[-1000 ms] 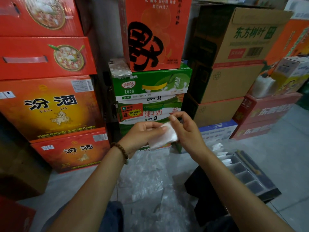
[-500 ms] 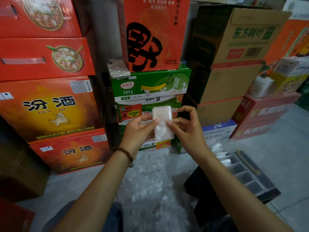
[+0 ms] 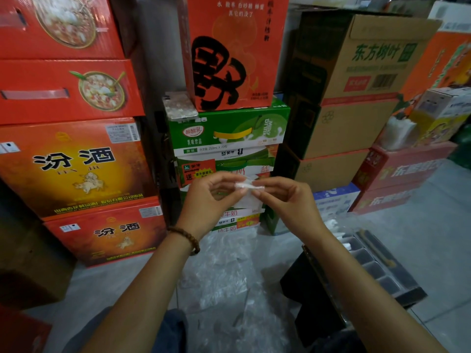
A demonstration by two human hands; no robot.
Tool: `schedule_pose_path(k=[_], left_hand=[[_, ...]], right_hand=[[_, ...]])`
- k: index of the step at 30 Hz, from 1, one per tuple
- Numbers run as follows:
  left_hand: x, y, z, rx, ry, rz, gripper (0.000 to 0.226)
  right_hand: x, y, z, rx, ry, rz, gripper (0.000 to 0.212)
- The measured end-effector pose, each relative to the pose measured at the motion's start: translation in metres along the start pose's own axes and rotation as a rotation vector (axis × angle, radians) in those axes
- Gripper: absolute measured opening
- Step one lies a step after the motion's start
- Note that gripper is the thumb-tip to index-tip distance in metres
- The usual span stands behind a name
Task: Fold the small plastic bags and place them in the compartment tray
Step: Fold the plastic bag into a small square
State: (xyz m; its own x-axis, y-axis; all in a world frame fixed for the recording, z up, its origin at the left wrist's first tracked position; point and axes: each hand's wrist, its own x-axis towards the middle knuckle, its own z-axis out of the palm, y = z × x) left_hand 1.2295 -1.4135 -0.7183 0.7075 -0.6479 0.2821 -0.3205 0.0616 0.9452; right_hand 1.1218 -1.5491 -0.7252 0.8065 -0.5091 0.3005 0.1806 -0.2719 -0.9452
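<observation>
Stacked drinks cartons [image 3: 229, 133] wall in a storeroom floor where a person's left hand [image 3: 211, 197] and right hand [image 3: 285, 202] both pinch a small plastic bag [image 3: 246, 189] in mid-air, apparently to press a crease. Half a second earlier it stood taller, less folded. The compartment tray [image 3: 377, 261] waits lower right.
</observation>
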Motion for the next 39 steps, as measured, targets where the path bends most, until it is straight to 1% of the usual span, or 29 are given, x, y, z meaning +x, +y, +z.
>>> schedule_pose_path(k=[4, 7, 10, 13, 16, 19, 20, 23, 25, 27, 29, 32, 36, 39], left_hand=[[0.000, -0.003, 0.001, 0.134, 0.014, 0.033, 0.019], [0.000, -0.003, 0.002, 0.173, 0.016, 0.054, 0.015], [0.002, -0.006, 0.003, 0.212, 0.005, 0.089, 0.015], [0.005, -0.012, 0.006, 0.244, 0.036, 0.102, 0.013], [0.008, -0.017, 0.011, 0.253, 0.030, 0.028, 0.006], [0.008, -0.018, 0.018, 0.161, 0.008, 0.005, 0.009], [0.007, -0.017, 0.021, 0.131, 0.018, 0.015, 0.009], [0.006, -0.014, 0.029, 0.070, 0.062, 0.023, 0.011], [0.005, -0.011, 0.033, -0.017, 0.088, -0.016, 0.009], [0.005, -0.005, 0.036, -0.132, 0.092, -0.081, 0.007], [0.005, -0.001, 0.041, -0.250, 0.081, -0.148, 0.009], [0.005, 0.005, 0.051, -0.397, 0.055, -0.230, 0.010], [0.006, 0.011, 0.071, -0.584, 0.004, -0.307, 0.008], [0.007, 0.016, 0.091, -0.722, -0.033, -0.344, 0.008]], right_hand=[[0.000, 0.003, 0.001, -0.061, 0.019, -0.010, 0.016], [0.000, 0.007, 0.002, -0.156, 0.048, -0.027, 0.016], [0.001, 0.009, 0.002, -0.228, 0.087, -0.023, 0.007], [0.003, 0.006, 0.000, -0.180, 0.083, 0.013, 0.006], [0.004, 0.004, -0.002, -0.033, 0.085, 0.090, 0.005], [0.004, 0.004, -0.002, 0.101, 0.087, 0.190, 0.006], [0.003, 0.003, -0.001, 0.142, 0.070, 0.236, 0.010], [0.002, -0.001, -0.001, 0.232, -0.002, 0.368, 0.037], [0.001, -0.003, -0.003, 0.288, -0.008, 0.396, 0.046], [0.001, -0.004, -0.006, 0.344, 0.023, 0.408, 0.049], [0.001, -0.004, -0.009, 0.410, 0.041, 0.418, 0.046], [0.000, -0.005, -0.017, 0.544, 0.028, 0.439, 0.035], [-0.004, -0.007, -0.029, 0.723, 0.013, 0.467, 0.022], [-0.007, -0.007, -0.040, 0.836, 0.046, 0.495, 0.015]])
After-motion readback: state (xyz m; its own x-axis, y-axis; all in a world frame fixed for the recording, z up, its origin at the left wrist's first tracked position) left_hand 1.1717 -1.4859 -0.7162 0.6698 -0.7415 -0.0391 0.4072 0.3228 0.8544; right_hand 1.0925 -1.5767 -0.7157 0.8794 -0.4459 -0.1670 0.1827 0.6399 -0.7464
